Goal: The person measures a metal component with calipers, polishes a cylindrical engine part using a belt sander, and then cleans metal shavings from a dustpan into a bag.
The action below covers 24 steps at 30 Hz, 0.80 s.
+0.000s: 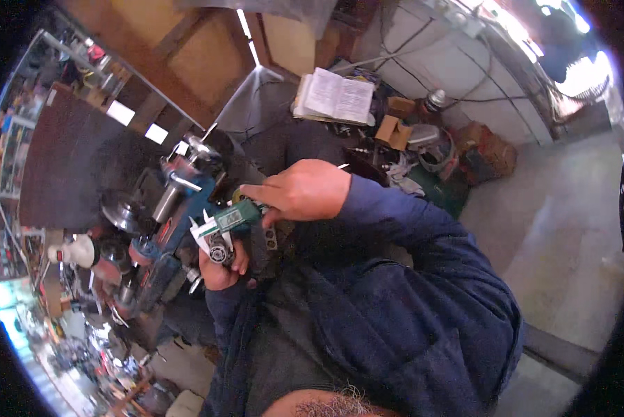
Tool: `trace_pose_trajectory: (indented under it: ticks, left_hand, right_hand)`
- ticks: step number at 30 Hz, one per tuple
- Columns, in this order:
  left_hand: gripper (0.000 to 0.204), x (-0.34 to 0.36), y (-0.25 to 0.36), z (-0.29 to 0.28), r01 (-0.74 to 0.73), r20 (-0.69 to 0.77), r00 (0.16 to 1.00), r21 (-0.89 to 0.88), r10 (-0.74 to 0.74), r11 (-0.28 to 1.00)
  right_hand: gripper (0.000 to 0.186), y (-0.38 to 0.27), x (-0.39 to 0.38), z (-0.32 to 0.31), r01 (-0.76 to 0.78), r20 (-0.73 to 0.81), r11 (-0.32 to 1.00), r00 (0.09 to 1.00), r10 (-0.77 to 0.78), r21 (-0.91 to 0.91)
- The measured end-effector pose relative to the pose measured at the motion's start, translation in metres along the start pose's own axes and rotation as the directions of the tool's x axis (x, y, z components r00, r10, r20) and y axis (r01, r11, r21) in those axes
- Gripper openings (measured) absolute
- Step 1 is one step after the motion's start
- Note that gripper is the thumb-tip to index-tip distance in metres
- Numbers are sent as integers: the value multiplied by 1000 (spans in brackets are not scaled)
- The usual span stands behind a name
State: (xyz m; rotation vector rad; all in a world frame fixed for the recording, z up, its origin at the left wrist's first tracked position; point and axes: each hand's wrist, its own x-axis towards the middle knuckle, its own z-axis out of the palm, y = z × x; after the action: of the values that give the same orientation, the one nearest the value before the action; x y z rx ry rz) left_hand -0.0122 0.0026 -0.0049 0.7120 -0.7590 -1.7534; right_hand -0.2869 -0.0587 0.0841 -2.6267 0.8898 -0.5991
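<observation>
My right hand (305, 189) grips a digital caliper (235, 216) with a green body, its jaws pointing left and down. Just below, my left hand (218, 276) holds a small round metal part (219, 253) with a ringed face, which looks like a ball bearing. The caliper's jaws lie at the part's upper edge; whether they touch it I cannot tell. Close to the left of both hands stands a small blue lathe (160, 267) with bright metal handles.
A round metal chuck-like disc (126, 210) and a white lamp head (78, 251) are at the left. An open book (337, 96) lies on a pile at the far side. Beside it sit an open cardboard box (393, 132) and a brown carton (489, 154). Metal clutter fills the lower left.
</observation>
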Motion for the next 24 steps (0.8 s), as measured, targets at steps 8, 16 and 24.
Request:
trace_pose_trajectory:
  ticks: [8,16,24]
  left_hand:
    - [51,6,-21,-28,66,259,965,-75,-44,995]
    - [55,0,-59,-60,266,150,959,-173,-241,948]
    - [51,-26,-104,-134,411,76,911,-253,-406,876]
  right_hand:
    - [72,6,-18,13,-285,-341,927,870,356,242]
    - [43,70,-101,28,-532,-706,675,188,683,511]
    - [54,101,-248,30,-964,-642,20,-160,750,264]
